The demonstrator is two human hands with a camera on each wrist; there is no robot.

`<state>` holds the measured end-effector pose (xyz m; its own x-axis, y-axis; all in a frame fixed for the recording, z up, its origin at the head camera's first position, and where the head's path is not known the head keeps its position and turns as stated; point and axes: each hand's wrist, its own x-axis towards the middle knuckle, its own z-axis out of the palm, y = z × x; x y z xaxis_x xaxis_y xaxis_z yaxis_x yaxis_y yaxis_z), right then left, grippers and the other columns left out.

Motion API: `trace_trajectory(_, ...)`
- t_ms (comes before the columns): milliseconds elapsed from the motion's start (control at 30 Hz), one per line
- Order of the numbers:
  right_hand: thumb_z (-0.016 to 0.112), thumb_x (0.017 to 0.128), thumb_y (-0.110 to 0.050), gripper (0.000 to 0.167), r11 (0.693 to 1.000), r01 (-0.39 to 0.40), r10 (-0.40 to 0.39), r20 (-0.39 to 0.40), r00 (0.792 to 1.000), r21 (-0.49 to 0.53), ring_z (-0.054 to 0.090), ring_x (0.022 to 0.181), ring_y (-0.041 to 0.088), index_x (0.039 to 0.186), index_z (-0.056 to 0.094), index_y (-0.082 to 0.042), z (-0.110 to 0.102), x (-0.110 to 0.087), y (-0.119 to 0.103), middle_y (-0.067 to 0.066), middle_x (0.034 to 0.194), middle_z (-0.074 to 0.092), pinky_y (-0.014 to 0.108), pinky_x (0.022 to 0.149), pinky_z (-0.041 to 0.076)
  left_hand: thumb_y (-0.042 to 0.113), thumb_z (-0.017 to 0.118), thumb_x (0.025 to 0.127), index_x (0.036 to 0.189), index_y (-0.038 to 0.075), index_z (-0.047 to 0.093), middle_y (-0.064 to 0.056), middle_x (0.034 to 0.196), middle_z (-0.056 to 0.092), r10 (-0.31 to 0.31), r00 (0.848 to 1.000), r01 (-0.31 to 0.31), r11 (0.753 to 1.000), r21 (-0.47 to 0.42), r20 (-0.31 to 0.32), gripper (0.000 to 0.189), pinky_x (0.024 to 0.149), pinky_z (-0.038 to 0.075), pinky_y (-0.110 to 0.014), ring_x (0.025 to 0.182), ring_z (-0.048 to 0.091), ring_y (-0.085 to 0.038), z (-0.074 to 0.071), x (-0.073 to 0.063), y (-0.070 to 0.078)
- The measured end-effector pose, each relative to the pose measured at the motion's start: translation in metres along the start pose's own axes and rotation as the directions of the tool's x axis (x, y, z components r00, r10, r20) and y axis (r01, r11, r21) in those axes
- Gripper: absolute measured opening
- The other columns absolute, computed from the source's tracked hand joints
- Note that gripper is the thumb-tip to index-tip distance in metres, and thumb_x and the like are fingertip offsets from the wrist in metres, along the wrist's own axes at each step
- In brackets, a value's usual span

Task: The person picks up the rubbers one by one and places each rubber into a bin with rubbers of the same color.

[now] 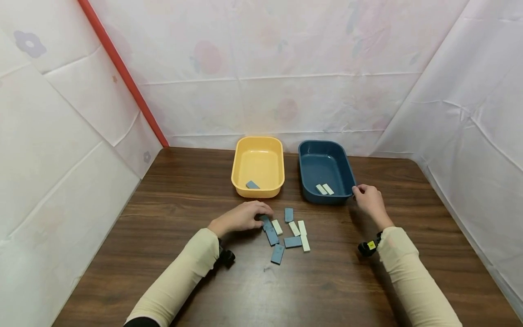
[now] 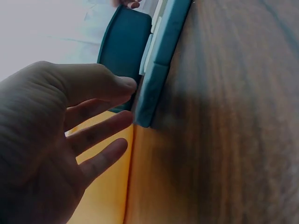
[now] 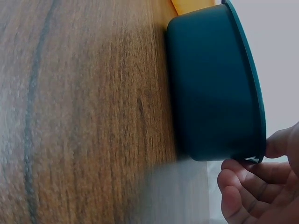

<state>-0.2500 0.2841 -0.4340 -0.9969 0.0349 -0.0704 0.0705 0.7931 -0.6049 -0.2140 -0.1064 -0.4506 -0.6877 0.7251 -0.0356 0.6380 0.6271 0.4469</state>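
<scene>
Several blue-grey tiles (image 1: 277,254) and several cream tiles (image 1: 305,243) lie in a loose group on the table. My left hand (image 1: 245,215) reaches in from the left, thumb and fingertips right at the end of the nearest blue-grey tile (image 2: 154,91). Its fingers are spread and relaxed in the left wrist view. With thumb and curled fingers, my right hand (image 1: 369,202) pinches the near right corner of the dark blue bin's rim (image 3: 254,88). Two cream tiles (image 1: 324,189) lie inside that dark blue bin (image 1: 323,159).
Left of the dark blue bin stands a yellow bin (image 1: 258,156) with one blue-grey tile (image 1: 252,185) in it. Both bins are near the back edge of the brown wooden table (image 1: 184,181). Patterned white sheeting (image 1: 265,68) hangs behind and on both sides.
</scene>
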Motion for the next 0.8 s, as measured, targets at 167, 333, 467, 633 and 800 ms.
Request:
trace_trajectory(167,0.037,0.105,-0.027,0.044,1.000,0.003,-0.003,-0.002,1.000,0.006,0.062,0.092,0.035,0.117,0.061,0.008,0.0001,0.0004,-0.0019,0.025,0.101,0.068,0.044,0.076,0.048,0.010,0.065,0.091,0.130,0.014,0.064,-0.001,0.133,0.062,-0.017,0.999,0.017,1.000,0.002,0.049,0.039,0.109,0.040,-0.041,0.130,0.051,-0.021,0.0027,0.0008,0.0016)
trace_trajectory(333,0.036,0.105,-0.028,0.045,1.000,-0.004,0.004,0.008,1.000,-0.004,0.061,0.093,0.035,0.120,0.060,0.008,0.0011,0.0010,-0.0003,0.025,0.102,0.067,0.044,0.078,0.048,0.010,0.067,0.090,0.127,0.015,0.066,-0.001,0.129,0.065,-0.037,0.997,0.038,0.999,-0.014,0.063,0.038,0.107,0.042,-0.042,0.127,0.053,-0.022,0.0037,0.0006,0.0028)
trace_trajectory(467,0.035,0.105,-0.028,0.046,1.000,0.001,-0.001,0.010,1.000,-0.003,0.062,0.090,0.034,0.120,0.060,0.008,0.0014,0.0011,0.0003,0.025,0.100,0.067,0.043,0.076,0.048,0.015,0.070,0.088,0.120,0.016,0.071,-0.001,0.119,0.068,-0.063,0.998,0.063,0.998,0.024,0.022,0.031,0.102,0.045,-0.040,0.116,0.057,-0.021,0.0041,0.0010,0.0021)
trace_trajectory(633,0.034,0.106,-0.028,0.046,1.000,0.002,-0.002,0.020,1.000,0.001,0.062,0.088,0.033,0.121,0.059,0.009,0.0014,0.0012,-0.0005,0.025,0.099,0.067,0.042,0.075,0.048,0.021,0.071,0.089,0.113,0.014,0.073,-0.002,0.112,0.069,-0.110,0.994,0.111,0.993,0.046,-0.018,0.025,0.098,0.047,-0.040,0.110,0.058,-0.021,0.0051,0.0010,0.0008)
trace_trajectory(800,0.034,0.106,-0.027,0.046,1.000,0.008,-0.008,0.020,1.000,-0.010,0.063,0.087,0.033,0.121,0.058,0.009,0.0009,0.0005,-0.0007,0.025,0.098,0.068,0.042,0.074,0.048,0.023,0.071,0.089,0.111,0.014,0.074,-0.001,0.108,0.069,-0.118,0.992,0.120,0.991,0.051,-0.047,0.024,0.093,0.049,-0.037,0.105,0.060,-0.019,0.0063,0.0003,-0.0007)
